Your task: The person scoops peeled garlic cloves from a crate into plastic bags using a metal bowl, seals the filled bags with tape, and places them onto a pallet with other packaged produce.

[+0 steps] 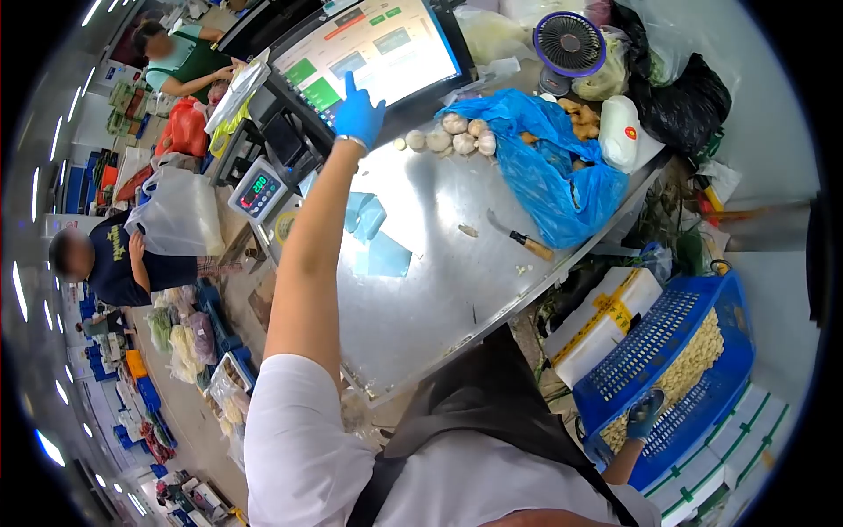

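My left hand [358, 119], in a blue glove, reaches up to the touchscreen [404, 53] with its index finger stretched out against or just before the display. It holds nothing. Low on the right, my gloved right hand [645, 415] is in the blue plastic basket [654, 329], over many small pale pieces [694, 360] that look like peeled garlic cloves. A dark, rounded shape shows at that hand; whether it is held is unclear. Whole garlic bulbs [457, 132] lie on the metal table [413, 316] below the screen, beside a blue plastic bag [562, 189].
A knife [522, 241] with a wooden handle lies near the table's edge. Left of the screen stands a digital scale [259, 189]. A small fan [569, 44] and a white foam box [606, 325] are at right. Two people [123, 263] stand across the counter.
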Available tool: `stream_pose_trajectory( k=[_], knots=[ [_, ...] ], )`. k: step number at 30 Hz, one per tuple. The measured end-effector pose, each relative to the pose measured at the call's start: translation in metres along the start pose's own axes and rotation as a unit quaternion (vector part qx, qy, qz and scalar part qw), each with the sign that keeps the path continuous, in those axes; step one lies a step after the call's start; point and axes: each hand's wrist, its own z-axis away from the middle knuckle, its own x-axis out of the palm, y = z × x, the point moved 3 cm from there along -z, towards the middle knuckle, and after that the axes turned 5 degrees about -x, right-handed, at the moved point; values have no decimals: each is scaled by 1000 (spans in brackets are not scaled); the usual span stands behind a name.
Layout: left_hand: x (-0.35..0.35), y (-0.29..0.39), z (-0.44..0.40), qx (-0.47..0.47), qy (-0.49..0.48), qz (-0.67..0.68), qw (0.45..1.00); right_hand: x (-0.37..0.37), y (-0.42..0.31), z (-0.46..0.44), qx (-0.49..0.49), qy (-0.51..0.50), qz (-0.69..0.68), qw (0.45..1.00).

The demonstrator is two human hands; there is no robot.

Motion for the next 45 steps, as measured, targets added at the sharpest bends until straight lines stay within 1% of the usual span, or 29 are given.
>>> stream_pose_trajectory(
  k=[2, 4, 6, 7, 8, 10, 11, 12, 13, 14, 15, 16, 18, 19, 21, 23, 24, 26, 27, 28, 31, 33, 35, 37, 38, 39, 41, 44, 45],
  knots=[
    [-18, 16, 47, 26, 49, 75, 996, 13, -54, -2, -44, -89, -30, 995],
    [-29, 22, 115, 103, 103, 150, 978, 94, -123, 20, -71, -189, -34, 979],
    [-37, 22, 196, 35, 36, 232, 972, 192, -155, 41, -43, -308, -89, 946],
    [-43, 16, 240, 34, 30, 205, 978, 221, -164, 47, -23, -367, -113, 923],
    [-61, 17, 283, -25, 16, 235, 972, 219, -143, 25, -118, -330, 10, 937],
    [-81, 5, 367, -118, 18, 248, 961, 317, -83, 45, 118, -414, -56, 901],
    [-84, -8, 414, -224, -29, 287, 931, 365, -54, 58, 232, -430, -68, 870],
    [-86, -29, 449, -242, -8, 257, 936, 381, 3, 60, 280, -430, -39, 857],
    [-91, -49, 493, -267, 7, 225, 937, 444, 10, 146, 270, -448, 70, 849],
    [-103, -62, 543, -296, 18, 192, 936, 457, 63, 167, 301, -552, 33, 777],
    [-119, -77, 578, -329, 33, 140, 934, 481, 105, 205, 413, -572, 51, 707],
    [-134, -99, 603, -355, 47, 86, 930, 503, 127, 266, 275, -708, 116, 640],
    [-164, -142, 646, -425, 130, 37, 895, 524, 203, 353, 558, -680, 61, 472],
    [-169, -163, 663, -487, 146, -5, 861, 535, 221, 409, 665, -655, 39, 357],
    [-174, -203, 695, -593, 168, -84, 783, 541, 260, 497, 721, -598, 174, 304],
    [-138, -254, 733, -645, 181, -148, 728, 548, 288, 581, 583, -694, 233, 352],
    [-119, -279, 750, -665, 188, -180, 700, 544, 335, 606, 597, -670, 291, 331],
    [-85, -328, 776, -707, 154, 169, 670, 539, 421, 637, 630, -609, 357, 324],
    [-70, -341, 783, -694, 129, 339, 622, 541, 449, 648, 649, -575, 368, 336],
    [-65, -349, 790, -697, 127, 329, 625, 540, 469, 658, 667, -540, 378, 347],
    [-69, -349, 790, -708, 87, 283, 641, 538, 501, 670, 539, -458, 454, 542],
    [-51, -353, 806, -629, 131, 320, 696, 536, 506, 666, 550, -430, 474, 537],
    [-31, -355, 819, -615, 174, 377, 671, 533, 521, 657, 601, -425, 421, 529],
    [-77, -340, 796, -646, 148, 389, 640, 527, 526, 646, 588, -463, 421, 513],
    [-62, -347, 803, -611, 172, 447, 630, 525, 527, 641, 581, -481, 420, 505],
    [-70, -345, 802, -615, 154, 442, 635, 522, 509, 640, 571, -543, 431, 440],
    [-66, -349, 811, -614, 159, 445, 633, 515, 463, 648, 580, -551, 442, 405],
    [-59, -361, 830, -625, 149, 417, 643, 506, 382, 646, 642, -584, 334, 367],
    [-61, -361, 833, -636, 145, 396, 646, 508, 348, 640, 547, -691, 316, 351]
  ],
)
